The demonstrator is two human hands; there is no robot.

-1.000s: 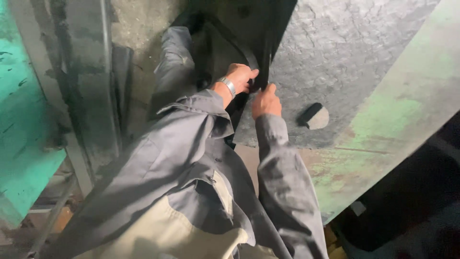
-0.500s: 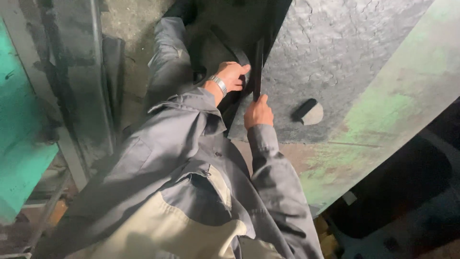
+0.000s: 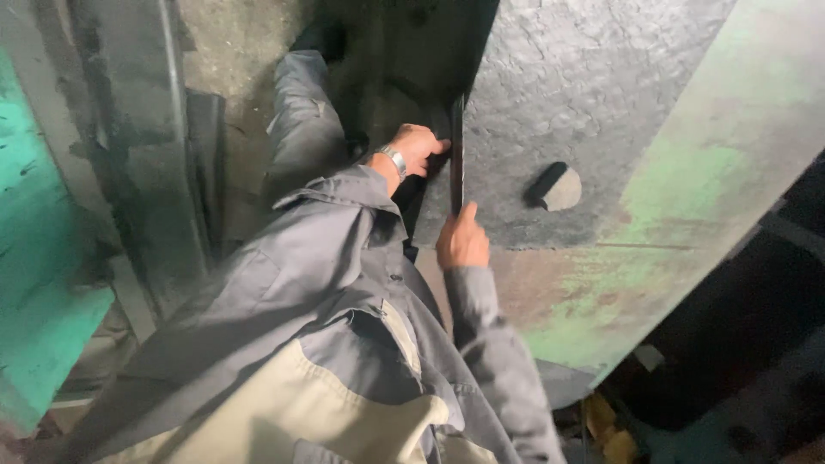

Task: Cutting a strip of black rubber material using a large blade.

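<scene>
A thin dark flat bar [image 3: 457, 150] stands on edge against the side of a large grey metal plate [image 3: 601, 94]. My left hand [image 3: 418, 148], with a metal wristwatch, curls its fingers onto the bar's upper part. The lower end of the bar is gripped by my right hand [image 3: 461, 242], thumb pointing up along it. Both arms wear grey jacket sleeves. The bar's far end runs into a dark gap and is hidden.
A short round peg [image 3: 556, 187] sticks out of the plate right of the bar. The plate's worn green-painted part [image 3: 687, 198] lies to the right. A green machine frame [image 3: 43, 283] and a grey upright post [image 3: 163, 129] stand at left.
My right hand has slid down the bar toward me, away from my left hand, which stays near the top. The view has shifted slightly.
</scene>
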